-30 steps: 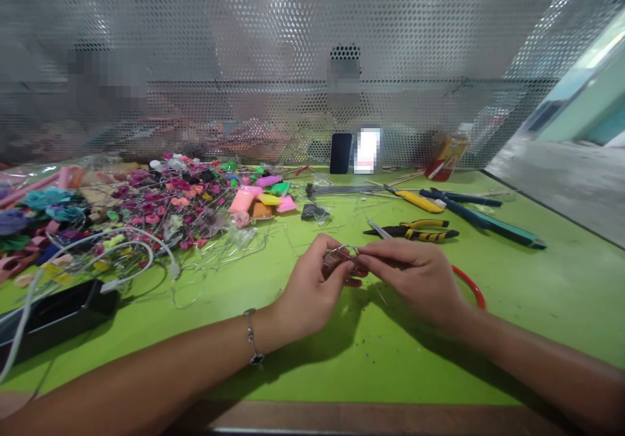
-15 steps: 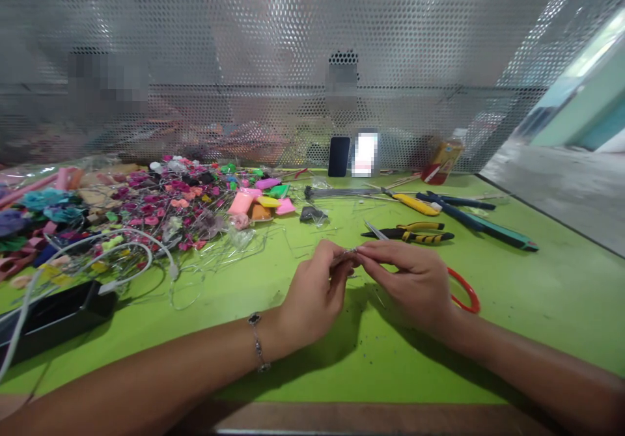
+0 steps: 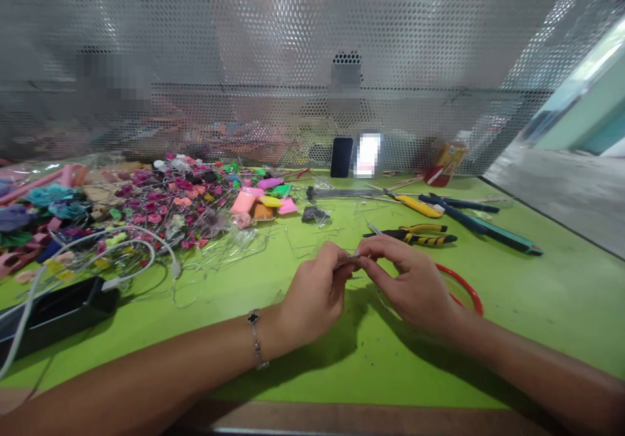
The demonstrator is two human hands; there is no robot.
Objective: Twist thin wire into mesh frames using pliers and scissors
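My left hand (image 3: 312,293) and my right hand (image 3: 413,280) meet at the fingertips above the green tabletop (image 3: 312,371). Both are closed in a pinch on one small, thin greyish piece (image 3: 349,258), mostly covered by the fingers; its kind is too small to tell. Under my right hand lie scissors, their blade tip showing beyond the fingers and a red handle loop (image 3: 476,298) beside the wrist. Just past that hand rest yellow-and-black pliers (image 3: 430,235). Tiny dark specks are scattered on the table below my hands.
At left spreads a pile of colourful small flowers on wires (image 3: 161,195), with bright packets (image 3: 243,203) beside it. A black box (image 3: 63,315) and white cable (image 3: 146,263) lie nearer. Two phones (image 3: 341,157), a bottle (image 3: 446,163), a yellow-handled tool (image 3: 417,205) and a blue-green tool (image 3: 508,236) are farther back.
The view has shifted slightly. My right fingers have curled a little more around the small piece, and more of the red handle loop shows. Both hands still pinch together.
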